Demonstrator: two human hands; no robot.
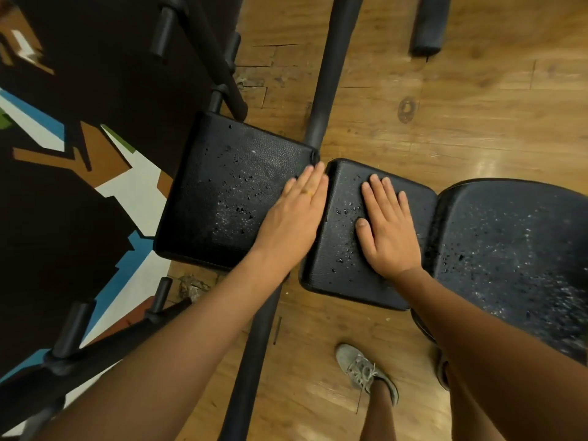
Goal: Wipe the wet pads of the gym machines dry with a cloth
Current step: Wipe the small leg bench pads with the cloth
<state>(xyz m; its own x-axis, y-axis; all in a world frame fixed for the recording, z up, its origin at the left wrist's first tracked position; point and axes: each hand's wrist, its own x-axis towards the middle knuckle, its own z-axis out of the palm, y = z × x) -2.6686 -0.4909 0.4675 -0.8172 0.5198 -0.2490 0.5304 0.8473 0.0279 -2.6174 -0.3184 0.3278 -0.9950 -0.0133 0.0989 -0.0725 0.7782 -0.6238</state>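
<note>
Notably, no cloth was in view; bare palms would likely only smear the droplets.

The left hand [294,214] lay flat, fingers straight and together, at the right edge of the left pad [222,192]. The right hand [386,230] lay flat, fingers slightly apart, on the middle pad [343,249]. The right pad [509,243] was also beaded.

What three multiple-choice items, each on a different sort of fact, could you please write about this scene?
1. The right hand rests on: A the wooden floor; B the middle black textured vinyl pad; C a grey shoe.
2. Flat black pads showing droplets: A one; B two; C three.
3. The left hand is: A flat, fingers straight; B gripping a cloth; C clenched.
Answers: B, its palm lies there; C, left pad, middle and right pad are beaded; A, no cloth in view.
</note>
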